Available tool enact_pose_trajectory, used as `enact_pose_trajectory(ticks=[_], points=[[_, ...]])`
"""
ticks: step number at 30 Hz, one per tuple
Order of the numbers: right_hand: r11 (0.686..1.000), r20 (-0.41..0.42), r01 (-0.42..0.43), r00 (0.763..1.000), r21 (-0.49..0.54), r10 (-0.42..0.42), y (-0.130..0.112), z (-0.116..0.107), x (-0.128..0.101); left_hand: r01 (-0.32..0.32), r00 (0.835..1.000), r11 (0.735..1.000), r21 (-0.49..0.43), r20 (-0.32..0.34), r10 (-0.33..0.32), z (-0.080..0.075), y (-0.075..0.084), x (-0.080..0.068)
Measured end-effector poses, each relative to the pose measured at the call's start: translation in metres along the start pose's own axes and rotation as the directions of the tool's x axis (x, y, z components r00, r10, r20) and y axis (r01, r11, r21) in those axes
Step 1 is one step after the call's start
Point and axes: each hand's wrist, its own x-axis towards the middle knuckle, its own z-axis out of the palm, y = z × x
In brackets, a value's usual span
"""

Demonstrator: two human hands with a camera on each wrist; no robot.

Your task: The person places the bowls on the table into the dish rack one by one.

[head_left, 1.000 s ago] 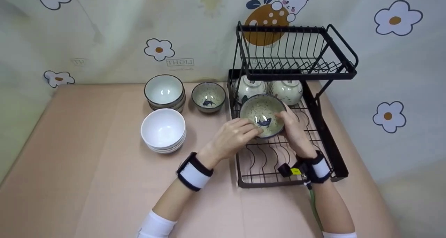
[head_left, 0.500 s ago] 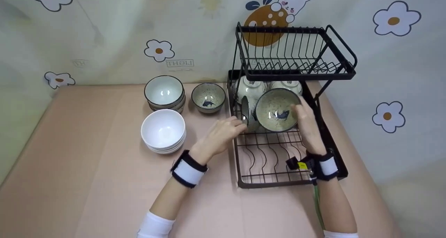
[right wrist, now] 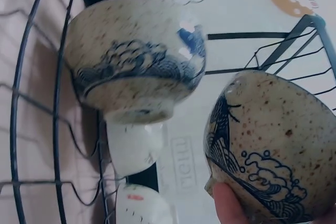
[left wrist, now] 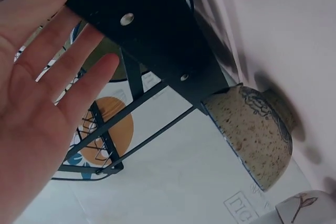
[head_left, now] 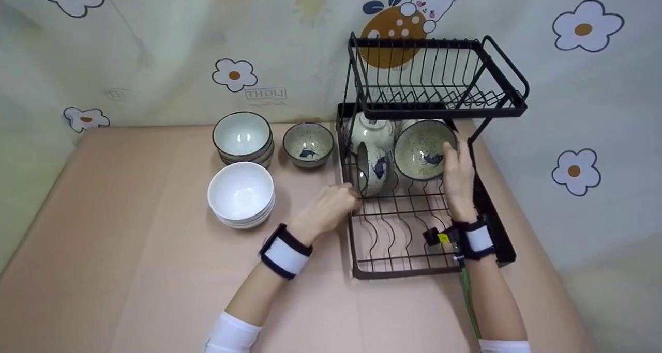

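Observation:
My right hand (head_left: 459, 172) grips a speckled bowl (head_left: 421, 151) by its right side, thumb at the inside of the rim. Its blue wave pattern faces the right wrist camera, where a fingertip (right wrist: 228, 203) shows against the outside of the held bowl (right wrist: 273, 145). To its left, a matching speckled bowl (head_left: 380, 168) stands on its side in the lower tier of the black dish rack (head_left: 408, 273). My left hand (head_left: 331, 205) is at the rack's left rail; in the left wrist view its thumb lies over the black side panel (left wrist: 152, 35) and fingers pass behind it.
Upside-down pale bowls (right wrist: 134, 148) sit at the back of the lower tier, under the upper shelf (head_left: 439, 110). Left of the rack are another speckled bowl (head_left: 309, 143), a stack of dark-rimmed bowls (head_left: 242, 133) and a stack of white bowls (head_left: 241, 193).
The left hand has come off the held bowl and moved left and down to the rack's rail. My right hand has carried the bowl right and back, exposing the bowl on its side.

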Motion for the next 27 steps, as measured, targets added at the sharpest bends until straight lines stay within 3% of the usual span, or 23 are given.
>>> enact_pose_trajectory(ticks=[8,14,21,27], points=[[0.990,-0.057,0.071,0.995,-0.120,-0.078,0.008,0.006,0.003,-0.002,0.999,0.997,0.080,-0.046,0.006,0.003,0.002,0.002],[0.967,-0.100,0.072,0.990,-0.244,-0.099,0.011,0.011,0.003,-0.011,0.998,0.993,0.114,-0.063,0.018,0.004,0.002,0.003],[0.925,-0.026,0.057,0.997,-0.375,-0.072,0.013,0.025,0.003,-0.003,0.997,0.993,0.114,-0.077,0.012,0.006,0.003,0.003],[0.906,0.026,0.079,0.997,-0.417,-0.075,0.016,0.034,0.003,-0.006,0.996,0.993,0.117,-0.085,0.016,0.007,0.002,0.003]])
